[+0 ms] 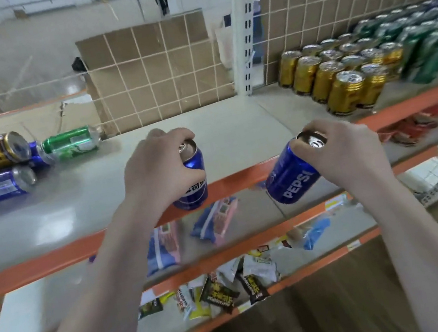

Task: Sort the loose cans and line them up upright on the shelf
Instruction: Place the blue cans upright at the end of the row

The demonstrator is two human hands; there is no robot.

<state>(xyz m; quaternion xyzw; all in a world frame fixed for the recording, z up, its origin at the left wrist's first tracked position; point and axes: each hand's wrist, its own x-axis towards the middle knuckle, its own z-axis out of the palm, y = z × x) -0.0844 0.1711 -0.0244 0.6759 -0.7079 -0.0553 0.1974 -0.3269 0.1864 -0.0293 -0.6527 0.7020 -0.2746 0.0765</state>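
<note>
A blue can (189, 178) is being gripped by the left hand (158, 169), and a tilted Pepsi can (291, 175) is being gripped by the right hand (346, 149).

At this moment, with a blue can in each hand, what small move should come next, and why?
Probably carry both cans right and stand them beyond the green cans. The left hand grips one blue can, the right hand a tilted blue Pepsi can, both by the top. Gold cans and green ones already stand there sorted by colour.
</note>
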